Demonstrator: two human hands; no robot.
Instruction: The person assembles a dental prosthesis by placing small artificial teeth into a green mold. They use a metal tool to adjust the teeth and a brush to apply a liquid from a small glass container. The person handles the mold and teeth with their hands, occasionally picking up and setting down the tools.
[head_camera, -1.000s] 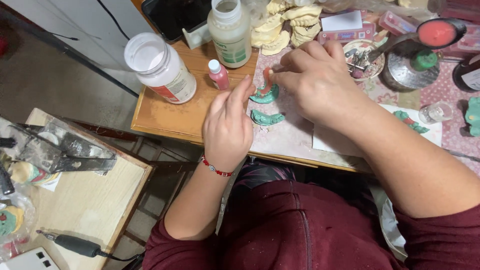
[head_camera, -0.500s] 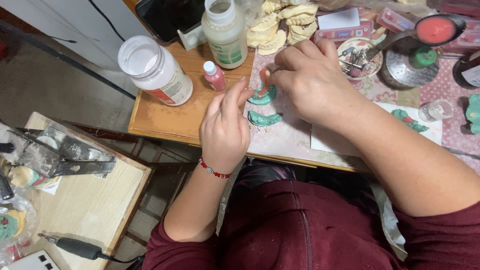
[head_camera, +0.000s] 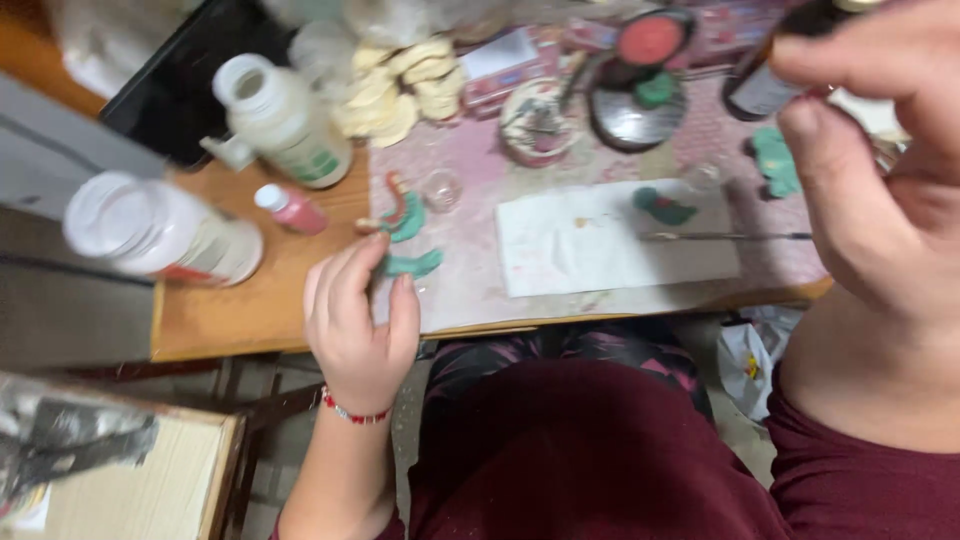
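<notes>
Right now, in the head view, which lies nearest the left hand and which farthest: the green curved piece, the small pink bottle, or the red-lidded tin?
1. Green curved piece, touching the left hand at its fingertips.
2. Small pink bottle, up and left.
3. Red-lidded tin, far at upper right.

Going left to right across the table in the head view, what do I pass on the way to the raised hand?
White plastic jar lying on its side → small pink bottle with white cap → left hand at the green curved mould pieces → white paper sheet → thin brush → raised right hand.

free: we see bare desk (head_camera: 250, 310) left of our left hand (head_camera: 358, 320) | blocked: white jar (head_camera: 160, 232), pale bottle (head_camera: 285, 120) behind | centre: white paper sheet (head_camera: 600, 250) flat, passable
</notes>
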